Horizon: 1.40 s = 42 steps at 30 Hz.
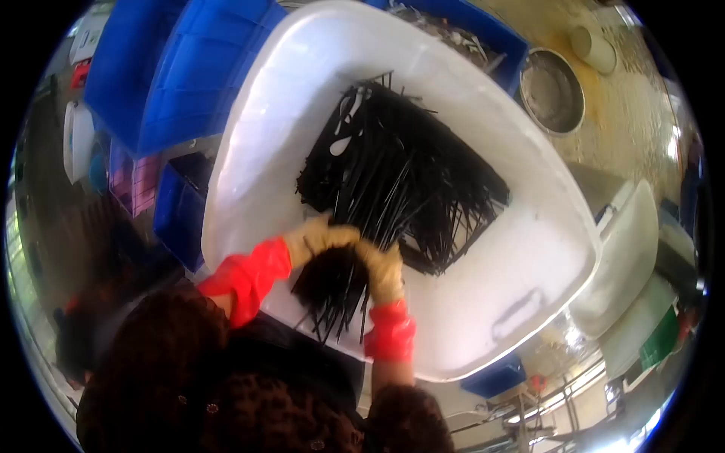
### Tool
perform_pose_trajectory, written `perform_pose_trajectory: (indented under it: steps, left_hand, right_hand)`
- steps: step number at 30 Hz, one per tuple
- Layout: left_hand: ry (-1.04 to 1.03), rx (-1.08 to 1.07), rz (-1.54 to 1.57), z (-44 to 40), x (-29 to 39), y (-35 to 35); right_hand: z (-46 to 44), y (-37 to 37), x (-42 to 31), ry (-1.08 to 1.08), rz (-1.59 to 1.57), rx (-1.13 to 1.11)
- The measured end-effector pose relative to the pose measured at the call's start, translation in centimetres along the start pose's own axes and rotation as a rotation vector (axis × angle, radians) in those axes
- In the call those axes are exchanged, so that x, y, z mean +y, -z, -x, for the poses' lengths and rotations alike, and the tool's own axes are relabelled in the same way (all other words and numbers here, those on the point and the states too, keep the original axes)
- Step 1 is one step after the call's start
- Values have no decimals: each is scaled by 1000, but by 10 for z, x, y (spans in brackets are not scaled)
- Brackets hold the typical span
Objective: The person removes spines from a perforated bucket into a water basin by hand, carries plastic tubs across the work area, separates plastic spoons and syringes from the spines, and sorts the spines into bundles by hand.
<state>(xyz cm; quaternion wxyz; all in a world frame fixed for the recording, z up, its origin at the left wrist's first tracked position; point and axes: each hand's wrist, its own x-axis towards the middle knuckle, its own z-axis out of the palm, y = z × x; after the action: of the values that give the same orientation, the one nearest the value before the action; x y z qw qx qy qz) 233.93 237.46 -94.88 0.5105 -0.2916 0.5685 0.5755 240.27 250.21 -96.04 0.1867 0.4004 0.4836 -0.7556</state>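
Note:
A large white tub (253,162) stands in front of me. Inside it is a black basket (483,177) heaped with thin black sticks (400,170), long and straight like chopsticks. Two white spoon-like pieces (340,146) lie at the heap's left side. At the tub's near side, my left hand (321,238) and my right hand (383,268), both in tan gloves with red cuffs, curl around a bundle of black sticks (340,283). The bundle's lower ends fan out toward me. Its upper part overlaps the heap, so I cannot tell where it ends.
Blue bins (200,72) stand at the left, and another blue bin (498,38) with mixed items is behind the tub. A round metal bowl (551,90) sits on the wet floor at the right. White plastic containers (623,260) stand beside the tub's right edge.

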Motion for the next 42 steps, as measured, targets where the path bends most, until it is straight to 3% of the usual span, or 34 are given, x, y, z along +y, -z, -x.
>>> perform_pose_trajectory:
  steps: [1,2,3,5,6,7,8,9,10,11,13,14,15,17,19,21,23,25,29,31,33,34,36,38,39,42]
  left_hand:
    - [-7,-66,0,7,2,-4]
    - [-77,-345,-363,6,1,4]
    - [-72,-334,-353,5,-5,4]
    - [102,-108,117,3,-7,-7]
    - [-97,-103,49,-7,1,-12]
    - [-226,-184,-24,-14,12,-13]
    - [-70,-293,356,-25,29,-14]
    - [-305,-223,-8,-60,28,-16]
    - [-383,-209,-162,-53,59,-26]
    - [-467,-199,-323,-43,90,-34]
    - [-497,-207,-367,-77,85,-27]
    - [-353,-100,-339,-63,98,-35]
    - [-363,-105,-343,-65,90,-33]
    - [-425,-185,-352,-77,55,-15]
    - [-423,-215,-371,-61,1,-6]
    - [-167,-171,-133,-13,-9,-16]
    - [125,-19,-128,-9,-26,-13]
    - [176,-38,4,-13,-31,-15]
    - [-229,-117,-176,-43,8,-10]
    - [-412,-201,-139,-44,50,-23]
    - [-430,-132,-370,-44,86,-37]
    - [-390,-25,-398,-53,89,-42]
    - [-481,-103,-350,-48,88,-50]
    - [-591,-155,-259,-50,65,-42]
    - [-455,-184,-173,-48,54,-34]
    - [-336,-133,-165,-2,32,-28]
  right_hand:
    - [3,6,15,-60,79,32]
    - [11,3,8,-140,-176,-34]
    - [9,5,9,-153,-170,-44]
    - [3,15,12,-109,-51,-6]
    - [-4,20,4,1,14,-6]
    - [-26,35,23,333,106,-85]
    - [-37,29,-14,303,20,-59]
    - [-53,31,-32,576,525,-32]
    - [-71,45,-40,967,791,-46]
    - [-95,59,-38,986,602,-142]
    - [-68,26,-83,361,-2,-39]
    - [-70,25,-80,412,-21,-47]
    - [-73,27,-73,464,-39,-56]
    - [-70,48,-33,1062,675,-101]
    - [-34,23,-14,320,107,-47]
    - [-15,25,33,88,134,38]
    - [1,25,35,-248,-87,65]
    - [-1,30,26,-126,-123,-5]
    - [-37,36,8,512,436,-51]
    - [-63,32,-25,625,385,-16]
    - [-75,38,-54,863,549,3]
    - [-73,39,-63,870,549,9]
    - [-62,31,-86,395,-116,67]
    - [-44,29,-77,422,-19,67]
    - [-26,18,-76,391,11,110]
    - [-9,15,-20,319,-4,90]
